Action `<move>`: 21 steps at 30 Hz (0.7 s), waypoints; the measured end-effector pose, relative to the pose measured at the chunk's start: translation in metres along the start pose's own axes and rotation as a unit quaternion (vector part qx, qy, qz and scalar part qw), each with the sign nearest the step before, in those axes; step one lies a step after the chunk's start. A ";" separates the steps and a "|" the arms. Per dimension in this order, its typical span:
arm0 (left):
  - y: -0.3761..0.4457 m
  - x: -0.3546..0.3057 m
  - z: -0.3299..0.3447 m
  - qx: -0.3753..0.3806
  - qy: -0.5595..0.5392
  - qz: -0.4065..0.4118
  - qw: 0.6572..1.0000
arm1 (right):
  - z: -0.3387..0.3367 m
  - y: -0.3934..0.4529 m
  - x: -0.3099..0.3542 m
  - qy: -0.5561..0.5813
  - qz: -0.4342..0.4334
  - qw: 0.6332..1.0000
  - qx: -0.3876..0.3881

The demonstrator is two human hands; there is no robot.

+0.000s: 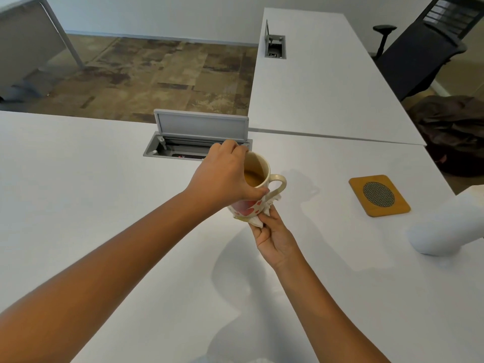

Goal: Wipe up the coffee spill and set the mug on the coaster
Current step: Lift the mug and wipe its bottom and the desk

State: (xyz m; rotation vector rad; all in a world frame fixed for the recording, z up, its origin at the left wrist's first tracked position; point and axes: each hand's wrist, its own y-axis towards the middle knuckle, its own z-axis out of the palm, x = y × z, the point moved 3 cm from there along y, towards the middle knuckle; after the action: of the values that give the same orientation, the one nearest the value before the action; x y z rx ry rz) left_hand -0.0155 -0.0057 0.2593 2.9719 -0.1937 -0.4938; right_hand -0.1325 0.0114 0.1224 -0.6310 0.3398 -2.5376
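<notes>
The left hand grips the mug by its rim, holding it up over the desk. The right hand pinches a tissue against the mug's bottom. The coaster lies well apart to the right.

A cream ceramic mug with red hearts, holding coffee, is lifted above the table, a crumpled white tissue against its base. The square wooden coaster with a mesh centre lies well to its right.
</notes>
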 end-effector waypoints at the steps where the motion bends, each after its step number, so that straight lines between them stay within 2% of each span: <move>1: 0.001 0.001 -0.002 -0.005 -0.002 0.000 1.000 | 0.002 -0.001 0.001 -0.003 -0.006 1.000 0.002; 13: 0.013 0.000 -0.013 -0.085 0.025 -0.042 0.995 | 0.013 -0.009 -0.014 -0.061 -0.089 0.994 0.001; 21: 0.015 -0.003 -0.012 -0.080 0.036 -0.037 0.995 | 0.016 -0.010 -0.039 -0.108 -0.038 0.993 -0.006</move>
State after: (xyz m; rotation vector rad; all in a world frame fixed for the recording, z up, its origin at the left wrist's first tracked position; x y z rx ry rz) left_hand -0.0159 -0.0188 0.2735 2.8416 -0.0352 -0.3909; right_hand -0.0993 0.0386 0.1254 -0.9298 0.2581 -2.5098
